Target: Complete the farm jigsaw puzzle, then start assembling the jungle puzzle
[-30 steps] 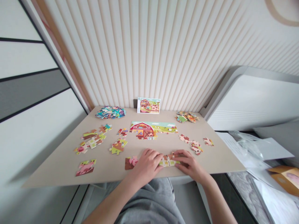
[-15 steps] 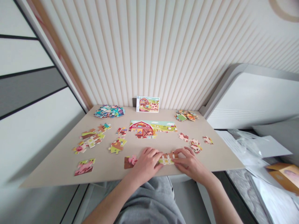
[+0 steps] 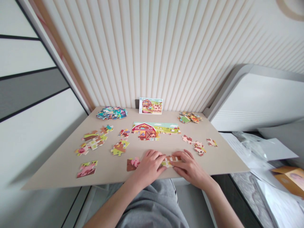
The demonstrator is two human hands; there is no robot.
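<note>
Both my hands rest near the front edge of a beige table (image 3: 59, 171). My left hand (image 3: 149, 166) lies curled on a strip of joined puzzle pieces (image 3: 171, 160) showing a white fence; the strip's pink and brown left end (image 3: 133, 164) sticks out beside it. My right hand (image 3: 188, 167) presses its fingers flat on the strip's right part. Farther back lies an assembled puzzle section with a red barn (image 3: 155, 129).
A reference picture card (image 3: 150, 105) leans on the ribbed wall. Piles of loose pieces lie at the back left (image 3: 111, 113) and back right (image 3: 190, 117). Small joined clusters lie at left (image 3: 93, 142), front left (image 3: 86, 168) and right (image 3: 198, 146). Papers (image 3: 256, 152) lie off the table's right.
My right hand has slid left along the fence strip, covering more of it. The left hand has stayed in place.
</note>
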